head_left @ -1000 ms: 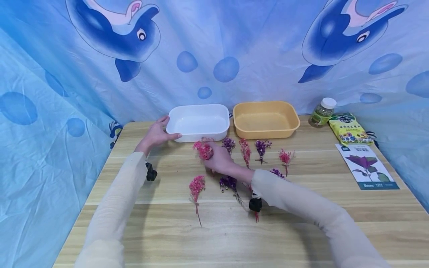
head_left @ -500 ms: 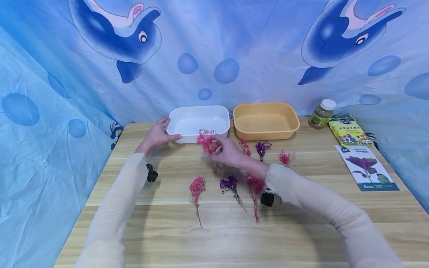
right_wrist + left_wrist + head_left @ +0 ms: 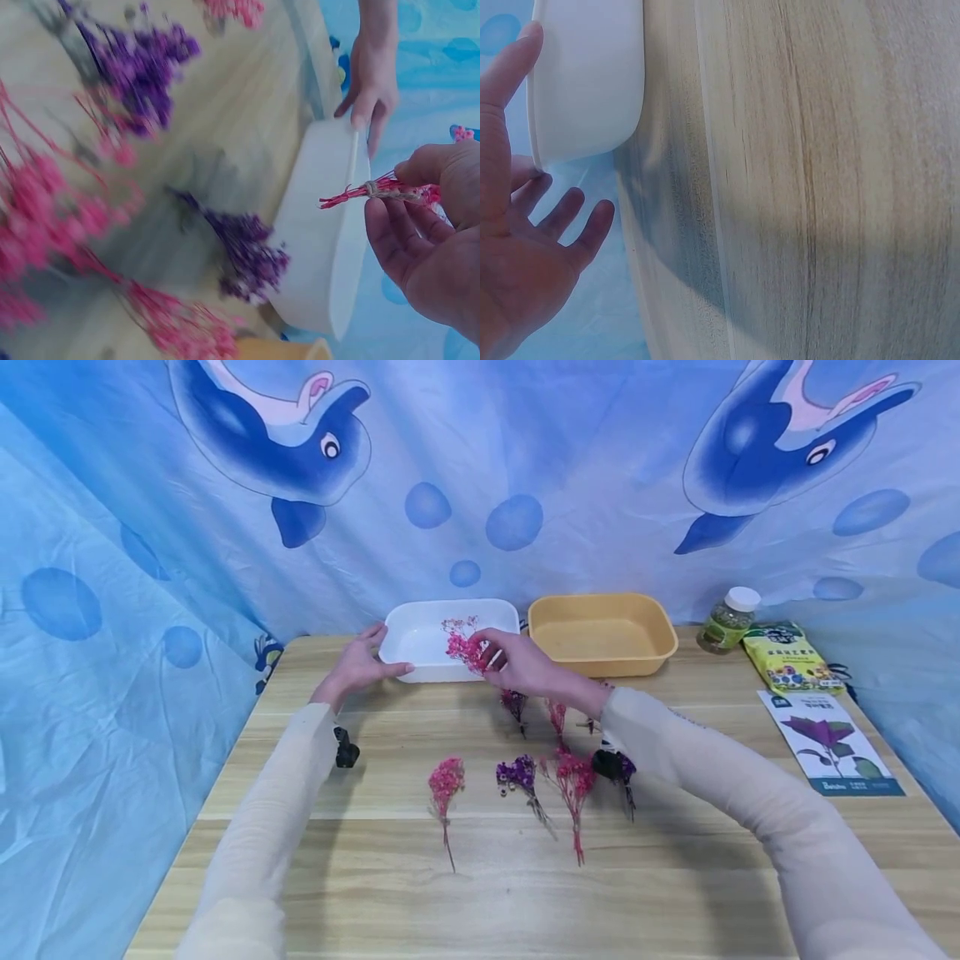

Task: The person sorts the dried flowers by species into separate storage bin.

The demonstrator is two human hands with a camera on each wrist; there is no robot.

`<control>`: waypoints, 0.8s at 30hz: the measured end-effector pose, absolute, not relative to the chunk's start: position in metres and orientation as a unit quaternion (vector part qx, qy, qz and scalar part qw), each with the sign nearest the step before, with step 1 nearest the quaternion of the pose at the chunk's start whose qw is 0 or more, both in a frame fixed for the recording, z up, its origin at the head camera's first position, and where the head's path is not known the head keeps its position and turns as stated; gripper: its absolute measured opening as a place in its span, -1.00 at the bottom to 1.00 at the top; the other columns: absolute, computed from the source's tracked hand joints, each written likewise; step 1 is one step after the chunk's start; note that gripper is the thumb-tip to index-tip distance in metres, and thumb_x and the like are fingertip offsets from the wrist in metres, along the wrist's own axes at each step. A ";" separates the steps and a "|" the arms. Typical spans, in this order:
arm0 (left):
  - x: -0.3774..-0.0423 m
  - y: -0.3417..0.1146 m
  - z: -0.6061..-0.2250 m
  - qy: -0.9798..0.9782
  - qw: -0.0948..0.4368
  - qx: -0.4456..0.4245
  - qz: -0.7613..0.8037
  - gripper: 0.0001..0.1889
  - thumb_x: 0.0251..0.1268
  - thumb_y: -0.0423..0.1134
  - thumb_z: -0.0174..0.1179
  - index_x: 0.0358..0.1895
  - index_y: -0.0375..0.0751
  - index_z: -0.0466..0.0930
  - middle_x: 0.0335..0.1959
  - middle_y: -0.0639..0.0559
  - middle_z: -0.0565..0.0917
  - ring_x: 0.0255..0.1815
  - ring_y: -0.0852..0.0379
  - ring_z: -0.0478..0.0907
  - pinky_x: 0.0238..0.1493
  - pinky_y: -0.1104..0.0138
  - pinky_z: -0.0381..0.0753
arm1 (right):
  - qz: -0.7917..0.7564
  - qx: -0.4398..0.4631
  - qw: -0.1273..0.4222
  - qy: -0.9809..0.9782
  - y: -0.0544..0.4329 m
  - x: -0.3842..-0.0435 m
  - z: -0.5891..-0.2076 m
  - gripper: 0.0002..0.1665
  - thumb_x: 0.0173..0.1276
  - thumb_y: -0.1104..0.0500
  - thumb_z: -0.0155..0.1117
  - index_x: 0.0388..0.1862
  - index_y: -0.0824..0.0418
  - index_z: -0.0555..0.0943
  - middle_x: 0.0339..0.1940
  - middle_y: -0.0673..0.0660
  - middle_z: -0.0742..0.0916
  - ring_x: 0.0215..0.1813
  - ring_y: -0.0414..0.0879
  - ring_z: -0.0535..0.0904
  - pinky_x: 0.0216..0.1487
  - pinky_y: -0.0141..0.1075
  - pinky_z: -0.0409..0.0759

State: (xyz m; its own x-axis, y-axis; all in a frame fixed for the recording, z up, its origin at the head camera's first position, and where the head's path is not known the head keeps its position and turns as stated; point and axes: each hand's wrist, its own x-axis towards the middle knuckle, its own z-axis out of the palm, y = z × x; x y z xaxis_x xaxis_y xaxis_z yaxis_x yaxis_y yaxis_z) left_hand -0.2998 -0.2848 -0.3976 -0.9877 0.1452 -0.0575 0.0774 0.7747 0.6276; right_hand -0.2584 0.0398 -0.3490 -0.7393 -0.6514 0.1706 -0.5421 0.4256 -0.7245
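My right hand [image 3: 522,663] pinches a small pink dried-flower bunch [image 3: 465,648] over the front rim of a white plastic basin [image 3: 438,673]. In the right wrist view, thumb and fingers hold the bunch near its twine-tied stems [image 3: 371,189]. My left hand [image 3: 360,668] holds the basin's left end, thumb along the front rim and fingers round the far side; the left wrist view shows the other fingers spread beside the corner. Below lie a purple bunch [image 3: 513,706] and a pink bunch [image 3: 557,718], partly shaded by the right arm.
A yellow basin [image 3: 637,666] stands right of the white one. Nearer lie a pink bunch [image 3: 447,781], a purple bunch [image 3: 519,772] and another pink bunch [image 3: 576,777]. At right are a white-lidded jar [image 3: 727,622], a yellow packet [image 3: 791,660] and a flower-picture card [image 3: 831,743].
My right hand has lifted the pink bunch from the table, up and away from me, to above the white basin's rim. The left hand stays at the basin's left end.
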 end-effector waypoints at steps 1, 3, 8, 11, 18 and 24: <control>-0.300 -0.285 -0.398 0.941 0.051 0.058 0.330 0.18 0.06 0.12 0.50 0.57 -0.34 -0.07 0.63 -0.20 -0.10 0.59 -0.28 -0.19 0.51 -0.15 -0.11 | -0.389 -0.365 0.059 0.844 0.039 -0.262 -0.348 -0.39 0.27 0.45 0.31 0.31 0.30 0.45 -0.17 0.20 0.72 -0.13 0.05 0.69 -0.10 -0.26 0.69; -0.299 -0.285 -0.398 0.941 0.051 0.058 0.330 0.18 0.06 0.11 0.50 0.57 -0.35 -0.07 0.62 -0.20 -0.10 0.59 -0.28 -0.19 0.51 -0.16 -0.11 | -0.370 -0.383 0.049 0.845 0.036 -0.269 -0.345 -0.40 0.27 0.45 0.29 0.30 0.32 0.46 -0.18 0.20 0.72 -0.13 0.07 0.70 -0.09 -0.25 0.69; -0.300 -0.286 -0.397 0.940 0.052 0.058 0.333 0.19 0.04 0.12 0.51 0.57 -0.36 -0.08 0.63 -0.20 -0.11 0.59 -0.28 -0.20 0.51 -0.16 -0.14 | -0.343 -0.404 0.051 0.847 0.028 -0.280 -0.336 -0.40 0.22 0.50 0.24 0.28 0.32 0.46 -0.19 0.22 0.72 -0.12 0.08 0.69 -0.07 -0.24 0.68; -0.300 -0.286 -0.397 0.940 0.053 0.061 0.332 0.20 0.04 0.12 0.51 0.57 -0.36 -0.09 0.62 -0.22 -0.12 0.59 -0.28 -0.20 0.50 -0.17 -0.15 | -0.328 -0.409 0.056 0.850 0.023 -0.287 -0.332 -0.39 0.23 0.51 0.23 0.29 0.31 0.47 -0.16 0.20 0.72 -0.09 0.04 0.68 -0.05 -0.27 0.67; -0.299 -0.285 -0.397 0.942 0.046 0.063 0.327 0.18 0.06 0.10 0.50 0.57 -0.35 -0.08 0.62 -0.23 -0.10 0.58 -0.29 -0.19 0.50 -0.17 -0.13 | -0.282 -0.417 0.051 0.863 0.013 -0.305 -0.332 -0.34 0.22 0.50 0.26 0.33 0.30 0.46 -0.09 0.18 0.70 -0.04 0.01 0.66 0.01 -0.29 0.65; -0.299 -0.285 -0.398 0.939 0.045 0.063 0.334 0.17 0.05 0.08 0.51 0.56 -0.36 -0.07 0.62 -0.24 -0.09 0.58 -0.29 -0.18 0.50 -0.16 -0.13 | -0.272 -0.424 0.051 0.862 0.007 -0.315 -0.334 -0.36 0.21 0.49 0.25 0.31 0.32 0.47 -0.08 0.18 0.70 -0.04 0.01 0.65 -0.02 -0.28 0.65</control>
